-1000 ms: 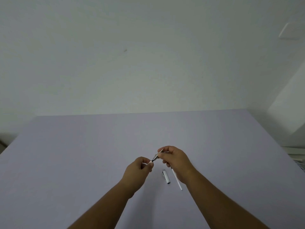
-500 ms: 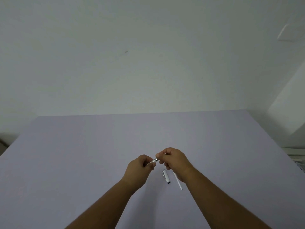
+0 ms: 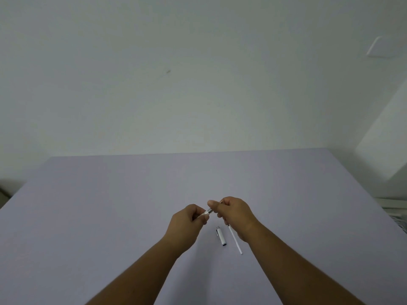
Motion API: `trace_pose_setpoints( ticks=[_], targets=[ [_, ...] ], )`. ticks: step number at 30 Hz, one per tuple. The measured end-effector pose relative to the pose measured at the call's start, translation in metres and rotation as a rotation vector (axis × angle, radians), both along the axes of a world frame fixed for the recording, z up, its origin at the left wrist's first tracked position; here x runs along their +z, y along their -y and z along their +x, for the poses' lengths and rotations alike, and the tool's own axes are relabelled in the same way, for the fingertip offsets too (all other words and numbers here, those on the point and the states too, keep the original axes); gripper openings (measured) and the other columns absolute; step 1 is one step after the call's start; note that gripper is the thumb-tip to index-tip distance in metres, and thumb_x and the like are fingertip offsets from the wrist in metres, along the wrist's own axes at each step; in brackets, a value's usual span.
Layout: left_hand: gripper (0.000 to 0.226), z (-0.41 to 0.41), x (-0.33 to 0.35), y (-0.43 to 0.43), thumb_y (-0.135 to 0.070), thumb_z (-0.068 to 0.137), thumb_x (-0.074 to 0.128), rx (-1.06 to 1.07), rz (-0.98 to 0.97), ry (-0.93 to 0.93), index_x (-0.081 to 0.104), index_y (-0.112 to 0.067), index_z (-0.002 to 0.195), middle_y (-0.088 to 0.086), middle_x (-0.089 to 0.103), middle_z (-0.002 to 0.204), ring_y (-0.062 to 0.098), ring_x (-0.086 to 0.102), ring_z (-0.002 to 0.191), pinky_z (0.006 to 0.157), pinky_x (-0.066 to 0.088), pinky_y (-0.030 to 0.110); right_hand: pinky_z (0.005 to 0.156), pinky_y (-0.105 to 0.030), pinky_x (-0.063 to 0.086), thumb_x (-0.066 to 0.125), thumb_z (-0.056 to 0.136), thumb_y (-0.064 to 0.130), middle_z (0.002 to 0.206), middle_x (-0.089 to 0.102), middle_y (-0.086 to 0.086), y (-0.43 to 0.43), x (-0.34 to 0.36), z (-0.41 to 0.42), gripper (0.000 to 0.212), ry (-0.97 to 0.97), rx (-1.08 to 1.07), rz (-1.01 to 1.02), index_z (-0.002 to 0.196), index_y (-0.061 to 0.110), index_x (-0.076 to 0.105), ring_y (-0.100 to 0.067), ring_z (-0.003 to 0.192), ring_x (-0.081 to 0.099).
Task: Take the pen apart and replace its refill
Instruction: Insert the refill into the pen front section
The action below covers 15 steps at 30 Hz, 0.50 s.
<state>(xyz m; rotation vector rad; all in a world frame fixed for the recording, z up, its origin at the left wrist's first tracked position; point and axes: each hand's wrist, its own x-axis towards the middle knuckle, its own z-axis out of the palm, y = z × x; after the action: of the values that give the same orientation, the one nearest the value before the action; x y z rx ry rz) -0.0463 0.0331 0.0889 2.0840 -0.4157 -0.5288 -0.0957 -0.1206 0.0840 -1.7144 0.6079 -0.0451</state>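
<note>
Both hands meet above the lilac table (image 3: 110, 216) and hold one pen between them. My left hand (image 3: 187, 221) grips the white pen barrel (image 3: 202, 214), most of it hidden in the fist. My right hand (image 3: 233, 213) pinches the silver tip section (image 3: 209, 210) at the barrel's end. A white pen cap (image 3: 221, 236) with a clip lies on the table just below the hands. A thin white refill (image 3: 235, 239) lies beside it, its upper end under my right hand.
A pale wall rises behind the table's far edge. The table's right edge runs diagonally, with a white ledge (image 3: 394, 202) beyond it. A white wall plate (image 3: 378, 47) sits at the upper right.
The two hands have drawn closer together, so less of the pen shows between them. The cap and the refill have not moved.
</note>
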Motion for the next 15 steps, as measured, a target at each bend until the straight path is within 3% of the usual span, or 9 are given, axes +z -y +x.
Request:
trace_pose_setpoints(
  ticks=[2,6,10,12,15],
  targets=[
    [0.015,0.000,0.002,0.004,-0.032,0.089,0.058,0.007,-0.009,0.002,0.061,-0.027,0.074,-0.008,0.062,0.072,0.007,0.051,0.062,0.056,0.040,0.017,0.055,-0.024,0.042,0.068,0.075,0.051,0.065,0.063,0.006,-0.001,0.000,0.002,0.034,0.013,-0.026,0.001,0.065,0.019,0.061,-0.010,0.052,0.048],
    [0.016,0.002,0.004,0.006,-0.031,0.089,0.058,0.036,-0.018,-0.012,0.061,-0.026,0.075,-0.006,0.062,0.072,0.007,0.050,0.061,0.053,0.038,0.017,0.061,-0.025,0.045,0.068,0.081,0.035,0.077,0.067,0.006,0.002,0.001,0.000,0.012,0.107,0.030,0.146,0.080,0.023,0.071,-0.010,0.063,0.051],
    [0.015,-0.001,0.003,0.010,-0.032,0.089,0.057,0.024,-0.015,0.004,0.061,-0.028,0.076,-0.006,0.063,0.074,0.006,0.051,0.062,0.055,0.039,0.017,0.057,-0.026,0.042,0.071,0.074,0.047,0.062,0.059,0.004,0.000,0.001,0.003,0.033,0.030,-0.060,0.075,0.067,0.016,0.062,-0.013,0.053,0.046],
    [0.015,-0.002,0.004,0.012,-0.033,0.090,0.057,0.027,-0.016,0.006,0.060,-0.029,0.076,-0.006,0.064,0.075,0.006,0.051,0.063,0.056,0.039,0.017,0.058,-0.026,0.044,0.069,0.075,0.051,0.067,0.060,0.005,0.000,0.001,0.002,0.035,0.039,-0.064,0.090,0.072,0.016,0.064,-0.012,0.057,0.048],
    [0.016,0.000,0.006,0.014,-0.032,0.090,0.057,0.041,-0.010,0.004,0.060,-0.027,0.075,-0.005,0.062,0.073,0.008,0.051,0.062,0.055,0.039,0.018,0.065,-0.026,0.046,0.067,0.081,0.034,0.079,0.065,0.008,0.004,0.001,-0.001,0.009,0.122,-0.005,0.188,0.081,0.026,0.071,-0.012,0.070,0.052]
  ],
)
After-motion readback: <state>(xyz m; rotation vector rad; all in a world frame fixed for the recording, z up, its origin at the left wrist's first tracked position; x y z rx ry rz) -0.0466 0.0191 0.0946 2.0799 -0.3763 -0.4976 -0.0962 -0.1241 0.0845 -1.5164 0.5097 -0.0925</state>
